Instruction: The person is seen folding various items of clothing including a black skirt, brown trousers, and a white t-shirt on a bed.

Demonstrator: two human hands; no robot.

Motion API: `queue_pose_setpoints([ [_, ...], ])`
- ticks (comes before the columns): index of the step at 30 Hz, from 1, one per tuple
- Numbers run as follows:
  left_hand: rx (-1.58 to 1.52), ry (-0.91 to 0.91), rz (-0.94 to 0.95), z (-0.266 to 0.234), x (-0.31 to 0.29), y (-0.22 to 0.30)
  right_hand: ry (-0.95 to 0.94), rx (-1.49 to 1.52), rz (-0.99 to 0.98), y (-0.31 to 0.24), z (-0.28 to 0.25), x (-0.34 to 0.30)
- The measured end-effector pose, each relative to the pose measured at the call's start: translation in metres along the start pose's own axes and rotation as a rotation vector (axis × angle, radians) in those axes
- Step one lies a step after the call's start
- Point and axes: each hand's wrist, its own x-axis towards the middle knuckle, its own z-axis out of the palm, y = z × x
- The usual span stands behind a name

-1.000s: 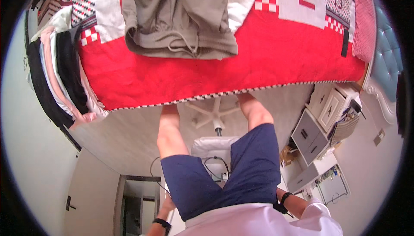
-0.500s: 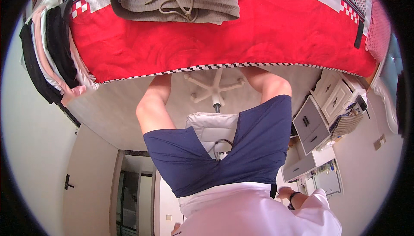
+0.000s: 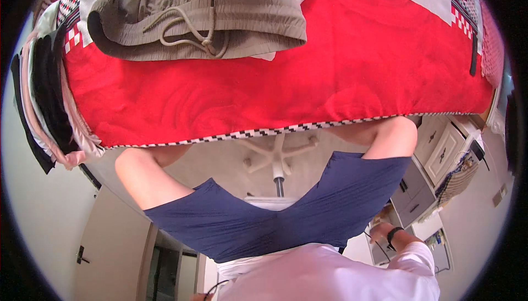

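Note:
My right hand point(image 3: 379, 233) hangs low beside my right hip, a black band point(image 3: 393, 236) round its wrist. A thin dark line runs next to it; its fingers are too small and blurred to read. Only a sliver of my left hand point(image 3: 201, 297) shows at the lower edge, near a thin black loop point(image 3: 214, 288); its fingers are hidden. Both hands are well away from the bed. In front of me, grey-brown trousers or shorts point(image 3: 247, 23) with an elastic waistband and a tied drawstring point(image 3: 192, 31) lie on the red bedcover point(image 3: 341, 81).
Several garments point(image 3: 47, 103) drape over the bed's left end. Between my knees, close to the bed edge, stands a white chair base point(image 3: 279, 161) with castors. Drawer cabinets point(image 3: 421, 191) are at the right, a door point(image 3: 107, 251) at the lower left.
I have come closer to the bed and my knees have spread apart. My shorts now cover most of the chair seat. The right hand stays beside my hip.

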Motion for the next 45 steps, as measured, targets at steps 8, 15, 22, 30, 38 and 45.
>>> queue_pose_setpoints([
  [8,0.457,0.194,0.187,-0.171,0.134,0.179,0.758,0.316,-0.088,-0.036,-0.109,0.041],
  [15,0.671,1.354,0.2,-0.386,0.067,0.276,1.18,0.456,0.339,0.007,-0.179,-0.143],
  [22,0.411,1.81,1.093,-0.518,-0.041,0.432,2.561,0.185,0.599,-0.05,-0.234,-0.421],
  [30,0.77,1.965,0.969,-0.565,0.018,0.635,2.617,0.118,-0.914,-0.249,-0.419,-0.451],
  [38,0.997,1.725,0.563,-0.632,0.049,0.596,2.581,0.329,-0.939,-0.282,-0.427,-0.46],
  [45,0.908,1.728,0.838,-0.59,0.007,0.541,2.397,0.272,-1.21,-0.258,-0.344,-0.464],
])
